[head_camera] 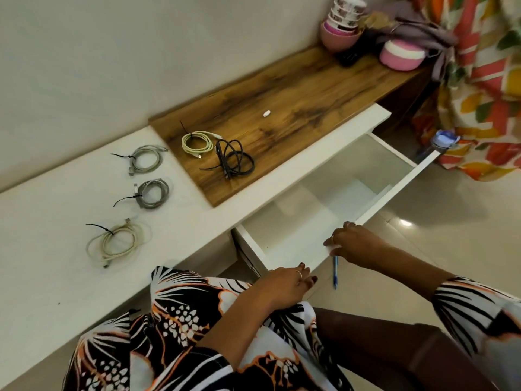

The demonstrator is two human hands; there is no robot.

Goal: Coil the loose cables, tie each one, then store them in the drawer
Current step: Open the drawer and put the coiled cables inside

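Wooden top [296, 94]: bowls [342, 26], pink tin [401, 56].

Dim warm indoor light, glare spot on floor tiles [406, 222], wide-angle bending at edges, slight softness

A home interior was indicated by stacked bowls [342, 21] on a wood-topped surface [296, 91], a patterned curtain [485, 80] and tiled floor [451, 235].
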